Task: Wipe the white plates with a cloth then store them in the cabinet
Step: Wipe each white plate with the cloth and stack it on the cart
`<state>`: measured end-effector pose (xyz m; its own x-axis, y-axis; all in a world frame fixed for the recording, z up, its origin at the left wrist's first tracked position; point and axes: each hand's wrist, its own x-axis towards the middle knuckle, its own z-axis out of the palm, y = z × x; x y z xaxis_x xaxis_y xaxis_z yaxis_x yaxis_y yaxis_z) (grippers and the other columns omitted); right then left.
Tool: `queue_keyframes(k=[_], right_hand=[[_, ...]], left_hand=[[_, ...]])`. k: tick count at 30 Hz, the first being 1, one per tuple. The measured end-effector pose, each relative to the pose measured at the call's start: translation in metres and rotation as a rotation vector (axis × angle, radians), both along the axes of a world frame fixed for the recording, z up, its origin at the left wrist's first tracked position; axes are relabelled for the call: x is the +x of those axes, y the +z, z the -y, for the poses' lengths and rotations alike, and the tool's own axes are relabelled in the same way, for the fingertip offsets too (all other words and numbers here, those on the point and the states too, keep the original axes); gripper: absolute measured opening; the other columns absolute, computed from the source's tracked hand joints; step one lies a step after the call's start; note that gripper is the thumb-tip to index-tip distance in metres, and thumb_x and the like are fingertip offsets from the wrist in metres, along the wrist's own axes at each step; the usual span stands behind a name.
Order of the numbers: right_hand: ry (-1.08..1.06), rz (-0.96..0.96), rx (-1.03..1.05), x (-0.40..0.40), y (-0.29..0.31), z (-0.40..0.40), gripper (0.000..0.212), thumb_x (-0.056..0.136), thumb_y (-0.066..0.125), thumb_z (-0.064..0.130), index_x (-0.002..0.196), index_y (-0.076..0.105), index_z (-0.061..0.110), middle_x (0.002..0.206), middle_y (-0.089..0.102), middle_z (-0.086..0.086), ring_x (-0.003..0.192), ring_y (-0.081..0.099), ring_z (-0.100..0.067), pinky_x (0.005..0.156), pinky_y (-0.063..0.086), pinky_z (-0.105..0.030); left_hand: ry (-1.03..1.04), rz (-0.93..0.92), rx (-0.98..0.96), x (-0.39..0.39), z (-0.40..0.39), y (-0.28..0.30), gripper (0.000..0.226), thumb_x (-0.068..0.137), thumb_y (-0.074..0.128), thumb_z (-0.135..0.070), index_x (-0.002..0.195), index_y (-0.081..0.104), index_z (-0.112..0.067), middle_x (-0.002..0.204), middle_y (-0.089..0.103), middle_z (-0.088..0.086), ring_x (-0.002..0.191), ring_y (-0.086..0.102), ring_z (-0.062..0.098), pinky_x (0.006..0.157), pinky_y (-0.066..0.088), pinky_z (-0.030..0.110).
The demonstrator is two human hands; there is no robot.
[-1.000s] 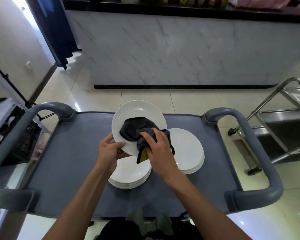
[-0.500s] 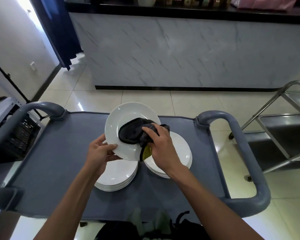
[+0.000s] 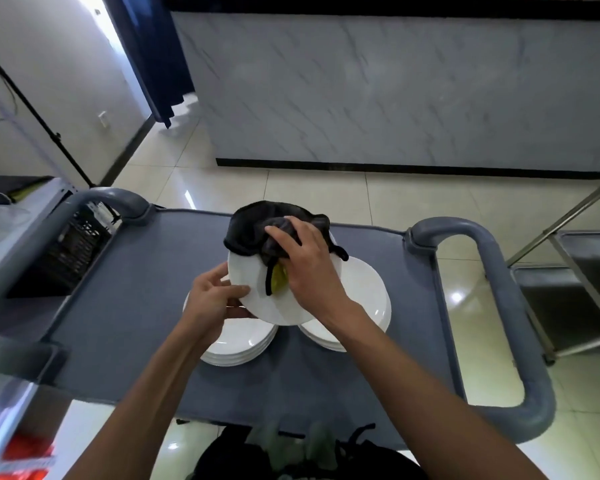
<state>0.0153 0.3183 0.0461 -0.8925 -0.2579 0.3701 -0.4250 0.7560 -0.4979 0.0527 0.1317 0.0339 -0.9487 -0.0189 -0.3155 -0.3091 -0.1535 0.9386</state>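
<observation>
A: What does the left hand hold?

B: It grips the near-left rim of a white plate, thumb lying on the upper face, the other fingers curled beneath. The plate is raised and tilted above the cart.

A: And the right hand?

B: It presses a dark cloth against the far part of the plate, fingers bent over the bunched fabric and gripping it. The cloth covers the plate's far rim. A yellow patch of the cloth shows beside the palm.

A: Where are the other plates?

B: In two piles on the grey top of the cart. The left stack sits directly under the held plate and the left hand. The right stack lies just beside it, partly hidden by the right wrist.

A: What surrounds the cart?

B: Its looped grey handle rises at the right end; a matching one at the left. Behind stands a counter with a marble-patterned front on a pale tiled floor. A metal frame stands at the right edge.
</observation>
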Motion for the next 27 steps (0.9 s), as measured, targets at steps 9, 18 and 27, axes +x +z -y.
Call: queue_keyframes(k=[9,18,27], right_hand=[[0.074,0.104,-0.060,0.046,-0.038,-0.015,0.072,0.078,0.061,-0.013,0.143,0.054,0.019,0.148,0.042,-0.016,0.138,0.039,-0.035,0.113,0.037,-0.048],[0.042,0.098,-0.153,0.048,-0.032,-0.028,0.058,0.089,0.060,-0.006,0.141,0.057,0.018,0.148,0.045,-0.015,0.137,0.041,-0.033,0.113,0.036,-0.047],[-0.072,-0.032,-0.117,0.011,-0.006,-0.033,0.048,0.097,0.057,0.006,0.143,0.054,0.020,0.149,0.043,-0.012,0.138,0.037,-0.030,0.113,0.036,-0.048]], left_hand=[[0.162,-0.017,0.019,0.004,0.000,0.001,0.044,0.085,0.052,0.017,0.115,0.068,-0.010,0.091,0.075,0.014,0.075,0.072,0.037,0.063,0.062,0.048],[0.052,0.006,-0.030,0.007,-0.009,-0.004,0.043,0.082,0.057,0.017,0.108,0.073,-0.012,0.093,0.075,0.019,0.075,0.072,0.042,0.061,0.060,0.046],[-0.089,-0.035,-0.065,0.016,-0.025,-0.009,0.050,0.083,0.058,0.016,0.109,0.076,-0.022,0.098,0.076,0.018,0.081,0.073,0.041,0.061,0.061,0.046]])
